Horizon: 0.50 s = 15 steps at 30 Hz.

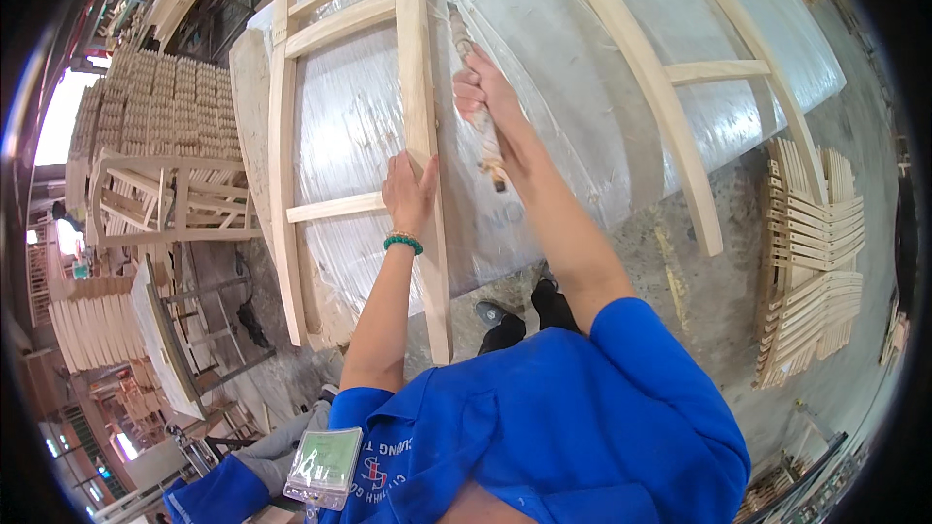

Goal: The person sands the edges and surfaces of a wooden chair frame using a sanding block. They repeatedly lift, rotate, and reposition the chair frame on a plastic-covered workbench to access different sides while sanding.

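A pale wooden frame [416, 68] with long side rails and crosspieces lies on a plastic-wrapped surface [345, 116]. My left hand [410, 196], a green bead bracelet at its wrist, grips the frame's right rail near the lower crosspiece. Its thumb lies along the rail and its fingers are on the inner side. Just right of that rail, my right hand [488, 97] is closed around a stick-like tool [488, 147] wrapped in pale, worn material. The tool has a dark lower end; its upper end is too indistinct to identify.
A second wooden frame [631, 39] lies to the right on the same surface. Curved wooden parts [811, 252] are stacked on the floor at right. At left stand piled slats [160, 112] and a crate-like wooden rack [175, 199]. Another person's blue-clad arm [218, 490] shows at lower left.
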Tool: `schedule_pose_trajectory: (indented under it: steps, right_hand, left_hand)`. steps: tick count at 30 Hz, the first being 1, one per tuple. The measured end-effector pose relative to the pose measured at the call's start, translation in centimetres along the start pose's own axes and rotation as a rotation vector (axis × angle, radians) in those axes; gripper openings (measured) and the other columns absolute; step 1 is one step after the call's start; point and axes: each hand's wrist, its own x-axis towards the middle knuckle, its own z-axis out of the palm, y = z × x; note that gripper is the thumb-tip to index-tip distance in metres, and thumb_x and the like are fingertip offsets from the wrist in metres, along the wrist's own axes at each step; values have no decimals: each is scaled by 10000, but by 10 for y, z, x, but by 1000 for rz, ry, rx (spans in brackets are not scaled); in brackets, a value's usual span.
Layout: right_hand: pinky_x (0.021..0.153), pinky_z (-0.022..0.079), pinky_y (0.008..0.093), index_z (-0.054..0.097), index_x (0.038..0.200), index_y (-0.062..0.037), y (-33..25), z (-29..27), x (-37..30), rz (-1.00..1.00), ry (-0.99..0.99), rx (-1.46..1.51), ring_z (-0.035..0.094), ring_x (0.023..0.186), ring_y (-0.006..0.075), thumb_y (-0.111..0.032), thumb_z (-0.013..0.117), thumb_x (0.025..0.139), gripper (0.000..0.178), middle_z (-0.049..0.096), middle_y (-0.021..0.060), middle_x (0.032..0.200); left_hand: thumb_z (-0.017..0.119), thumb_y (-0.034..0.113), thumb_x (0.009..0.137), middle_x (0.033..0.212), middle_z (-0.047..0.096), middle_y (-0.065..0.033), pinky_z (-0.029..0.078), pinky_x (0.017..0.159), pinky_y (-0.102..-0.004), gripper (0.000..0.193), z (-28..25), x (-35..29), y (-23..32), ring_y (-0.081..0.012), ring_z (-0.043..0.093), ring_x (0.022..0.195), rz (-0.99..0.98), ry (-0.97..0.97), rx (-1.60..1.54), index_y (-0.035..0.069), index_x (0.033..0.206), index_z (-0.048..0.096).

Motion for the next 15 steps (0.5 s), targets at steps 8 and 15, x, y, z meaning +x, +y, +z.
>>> schedule_pose_trajectory:
  steps: [8,15]
  right_hand:
    - [344,313,246,230,1436,-202,17,-18,-112,217,62,-106,320,386,61,-235,438,967,514,350,-53,606]
    - [294,298,225,242,1432,-259,31,-30,-191,331,75,-84,293,359,43,-253,451,979,499,336,-65,606]
  left_hand:
    - [527,449,874,1023,567,-172,363,861,-480,483,2,8,-2,-354,528,999,7,-50,29,7,1069,537]
    - [481,381,912,1440,319,-214,133,1114,-478,671,-3,-18,-14,-392,201,1371,96,14,197,-16,1411,269]
